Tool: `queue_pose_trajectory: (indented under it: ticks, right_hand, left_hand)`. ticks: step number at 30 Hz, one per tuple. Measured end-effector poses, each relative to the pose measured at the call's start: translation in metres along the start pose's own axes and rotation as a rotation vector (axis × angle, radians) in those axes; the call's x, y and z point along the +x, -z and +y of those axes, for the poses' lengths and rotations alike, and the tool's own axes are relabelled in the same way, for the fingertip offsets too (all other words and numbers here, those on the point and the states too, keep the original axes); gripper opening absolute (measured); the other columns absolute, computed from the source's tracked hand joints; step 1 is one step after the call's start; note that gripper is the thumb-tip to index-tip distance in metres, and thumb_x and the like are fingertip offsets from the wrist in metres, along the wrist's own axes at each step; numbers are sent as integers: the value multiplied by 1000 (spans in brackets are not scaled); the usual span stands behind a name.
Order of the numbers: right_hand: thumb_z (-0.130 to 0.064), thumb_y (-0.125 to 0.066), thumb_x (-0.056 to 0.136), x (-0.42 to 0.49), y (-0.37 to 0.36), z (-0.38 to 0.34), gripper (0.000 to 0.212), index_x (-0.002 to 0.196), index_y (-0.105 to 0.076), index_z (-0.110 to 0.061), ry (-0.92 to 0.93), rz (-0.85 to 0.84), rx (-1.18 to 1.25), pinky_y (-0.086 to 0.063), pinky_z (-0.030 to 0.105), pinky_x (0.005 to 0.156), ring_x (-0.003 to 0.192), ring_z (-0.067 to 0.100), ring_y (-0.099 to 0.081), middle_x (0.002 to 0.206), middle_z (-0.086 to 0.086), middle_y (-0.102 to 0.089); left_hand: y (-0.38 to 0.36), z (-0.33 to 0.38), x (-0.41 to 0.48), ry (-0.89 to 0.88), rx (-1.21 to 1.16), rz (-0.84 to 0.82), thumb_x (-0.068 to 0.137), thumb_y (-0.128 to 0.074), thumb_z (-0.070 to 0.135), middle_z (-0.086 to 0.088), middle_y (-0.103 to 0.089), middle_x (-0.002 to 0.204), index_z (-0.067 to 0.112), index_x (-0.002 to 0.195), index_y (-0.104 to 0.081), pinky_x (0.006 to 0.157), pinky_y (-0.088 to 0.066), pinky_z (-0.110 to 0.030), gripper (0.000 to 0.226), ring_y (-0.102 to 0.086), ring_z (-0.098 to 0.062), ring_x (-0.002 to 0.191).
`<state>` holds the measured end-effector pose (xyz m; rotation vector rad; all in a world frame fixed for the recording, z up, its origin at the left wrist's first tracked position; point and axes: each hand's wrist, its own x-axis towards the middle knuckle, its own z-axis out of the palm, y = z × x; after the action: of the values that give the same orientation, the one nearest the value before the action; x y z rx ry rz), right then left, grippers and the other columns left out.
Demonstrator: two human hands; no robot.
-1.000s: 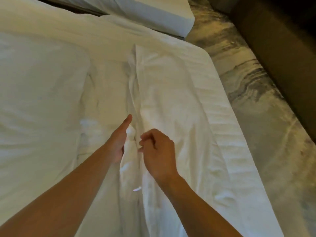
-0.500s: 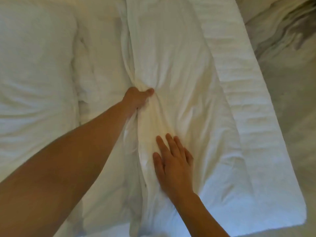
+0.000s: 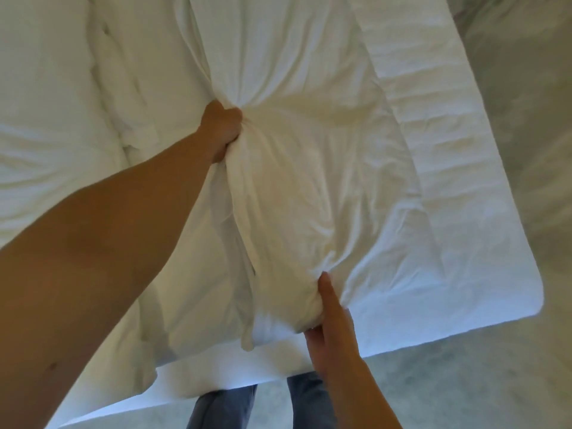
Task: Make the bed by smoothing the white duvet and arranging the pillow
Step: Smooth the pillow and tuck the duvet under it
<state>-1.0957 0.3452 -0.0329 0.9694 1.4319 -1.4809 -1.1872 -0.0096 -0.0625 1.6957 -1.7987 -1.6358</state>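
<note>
White duvet (image 3: 309, 187) in the clenched fingers (image 3: 229, 115) of left hand (image 3: 221, 131) and right hand (image 3: 332, 332)

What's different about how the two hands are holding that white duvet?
The left hand is a tight fist bunching the duvet farther up the bed, while the right hand grips it near the foot edge with its thumb laid straight on top. Creases fan out from the left hand's grip, whereas the right hand holds a thicker rolled fold. Both hands grip the same raised ridge of fabric.
</note>
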Motion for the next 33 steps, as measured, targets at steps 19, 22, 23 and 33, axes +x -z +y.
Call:
queue_pose_trajectory:
  ticks: [19,22,23,33]
  right_hand:
    - [-67,-99,40,17,-85,140,129,152,-42,-36,73,-206,-255,-46,51,115,129,20,-57,142,-10,-59]
    - [-56,-100,45,23,-68,136,120,151,-49,-28,89,-242,-267,-58,46,98,121,21,-66,136,-6,-69]
    - [-55,-102,39,23,-61,134,121,146,-54,-25,100,-252,-259,-60,44,92,117,23,-70,131,-4,-73]
    - [-68,-86,63,25,-7,36,95,146,-59,-29,276,-154,123,-54,47,108,133,27,-62,142,4,-68]
  left_hand:
    - [191,-89,14,4,-128,91,90,-69,57,-2,-67,130,7,141,-56,91,-54,-30,73,-65,-18,109]
    - [194,-92,-17,5,-240,41,69,-79,72,0,-72,123,14,138,-58,95,-59,-40,92,-72,-18,107]
    - [193,-100,-35,1,-275,24,67,-83,69,1,-73,124,15,139,-58,94,-60,-40,93,-72,-18,108]
    - [157,-189,-178,147,-237,-111,69,-90,47,12,-55,143,26,155,-37,110,-43,-37,103,-54,-12,128]
